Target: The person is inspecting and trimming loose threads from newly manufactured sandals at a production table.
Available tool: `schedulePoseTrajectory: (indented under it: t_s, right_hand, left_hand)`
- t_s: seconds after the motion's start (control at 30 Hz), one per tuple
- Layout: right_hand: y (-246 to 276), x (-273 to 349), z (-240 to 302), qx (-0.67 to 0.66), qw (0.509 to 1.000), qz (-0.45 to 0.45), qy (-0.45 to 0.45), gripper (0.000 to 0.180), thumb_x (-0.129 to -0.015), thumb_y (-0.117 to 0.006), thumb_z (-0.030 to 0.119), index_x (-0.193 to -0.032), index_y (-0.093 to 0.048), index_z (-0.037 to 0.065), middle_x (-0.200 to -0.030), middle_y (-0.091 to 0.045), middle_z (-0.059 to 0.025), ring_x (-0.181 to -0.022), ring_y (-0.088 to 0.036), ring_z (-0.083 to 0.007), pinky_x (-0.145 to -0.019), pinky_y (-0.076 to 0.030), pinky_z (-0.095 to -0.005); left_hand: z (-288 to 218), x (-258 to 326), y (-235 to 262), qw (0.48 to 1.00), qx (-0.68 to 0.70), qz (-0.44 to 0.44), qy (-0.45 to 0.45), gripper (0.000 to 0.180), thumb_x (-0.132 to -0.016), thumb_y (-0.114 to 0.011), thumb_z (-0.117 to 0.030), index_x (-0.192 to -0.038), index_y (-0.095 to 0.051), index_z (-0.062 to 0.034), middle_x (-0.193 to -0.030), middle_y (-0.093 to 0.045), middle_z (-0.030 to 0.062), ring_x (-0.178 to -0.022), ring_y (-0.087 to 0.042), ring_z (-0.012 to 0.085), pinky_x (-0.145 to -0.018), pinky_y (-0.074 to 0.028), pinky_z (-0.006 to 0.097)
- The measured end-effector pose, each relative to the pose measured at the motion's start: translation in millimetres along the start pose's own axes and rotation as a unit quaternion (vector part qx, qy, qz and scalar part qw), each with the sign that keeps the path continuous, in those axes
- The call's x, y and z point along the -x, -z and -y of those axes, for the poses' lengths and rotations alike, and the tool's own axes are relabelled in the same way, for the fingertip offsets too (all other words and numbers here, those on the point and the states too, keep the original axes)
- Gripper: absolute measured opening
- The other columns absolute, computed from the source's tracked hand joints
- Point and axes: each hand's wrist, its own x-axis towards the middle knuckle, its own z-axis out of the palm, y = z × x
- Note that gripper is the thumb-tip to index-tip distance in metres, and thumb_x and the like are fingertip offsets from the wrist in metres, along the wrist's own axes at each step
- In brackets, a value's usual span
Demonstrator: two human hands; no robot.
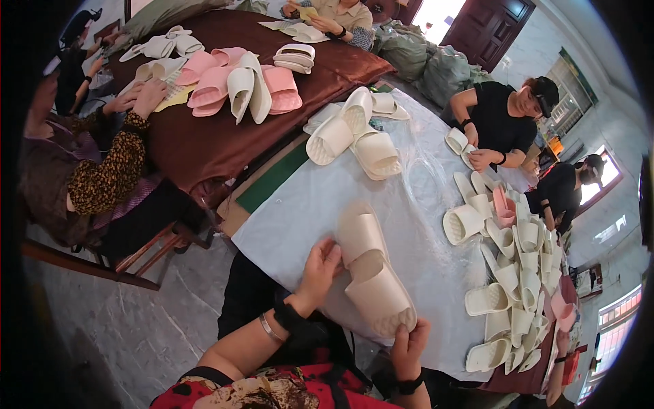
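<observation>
Two cream slippers (371, 273) lie nested at the near table (293, 218) edge. Her left hand (320, 269) grips one's side, her right hand (407, 344) pinches the toe end. Best to square soles and straps before pressing. They look like soft foam, matte, ribbed underneath. Right, a heap (514, 286) of more.

Slipper pair (371, 273) on table (300, 204), slipper heap (518, 273) right.
</observation>
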Motion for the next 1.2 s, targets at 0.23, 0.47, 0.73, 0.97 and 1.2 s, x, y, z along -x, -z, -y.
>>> schedulePoseTrajectory:
  t_s: [0.23,0.47,0.73,0.97,1.2]
  right_hand:
    - [-1,1,18,0.057,0.996,-0.028,0.062,0.021,-0.092,-0.047,0.007,-0.109,-0.04,-0.003,-0.099,-0.048,-0.009,-0.087,-0.047,-0.012,-0.08,-0.041,-0.0275]
    - [4,4,28,0.015,0.995,-0.086,0.041,0.021,-0.093,-0.047,0.007,-0.11,-0.04,-0.003,-0.101,-0.049,-0.0098,-0.09,-0.048,-0.0128,-0.082,-0.041,-0.028]
    - [11,0,19,0.027,0.998,-0.044,0.03,0.024,-0.095,-0.046,0.01,-0.113,-0.04,-0.003,-0.101,-0.051,-0.0103,-0.089,-0.05,-0.014,-0.081,-0.042,-0.0284]
    - [63,-28,0,0.17,0.976,-0.101,0.095,0.022,-0.096,-0.046,0.011,-0.112,-0.049,-0.005,-0.096,-0.056,-0.0104,-0.085,-0.052,-0.0143,-0.077,-0.043,-0.0286]
    - [121,-66,19,0.401,0.911,-0.025,0.092,0.022,-0.09,-0.053,0.007,-0.109,-0.061,-0.001,-0.082,-0.062,-0.0166,-0.075,-0.059,-0.0307,-0.07,-0.046,-0.0371]
  left_hand:
    - [-15,-3,7,0.971,0.147,0.007,0.19,0.044,-0.098,-0.048,-0.037,-0.132,-0.038,-0.0094,-0.126,-0.048,0.0055,-0.112,-0.051,0.0182,-0.087,-0.044,0.033]
    - [14,29,-7,0.951,0.182,0.062,0.243,0.047,-0.097,-0.05,-0.028,-0.138,-0.036,-0.0097,-0.124,-0.05,0.0034,-0.103,-0.052,0.0153,-0.08,-0.045,0.031]
    - [0,24,10,0.931,0.238,0.143,0.235,0.033,-0.097,-0.047,-0.014,-0.128,-0.043,-0.0045,-0.117,-0.059,0.0069,-0.101,-0.061,0.0206,-0.084,-0.052,0.037]
    - [-27,-9,47,0.989,0.096,-0.02,0.109,0.032,-0.099,-0.046,-0.016,-0.13,-0.045,-0.009,-0.118,-0.058,0.0033,-0.101,-0.06,0.0168,-0.083,-0.053,0.035]
    - [-57,-21,74,0.97,-0.191,0.13,0.077,0.031,-0.098,-0.048,-0.016,-0.127,-0.051,-0.0055,-0.106,-0.059,-0.0016,-0.09,-0.056,0.0066,-0.076,-0.049,0.024]
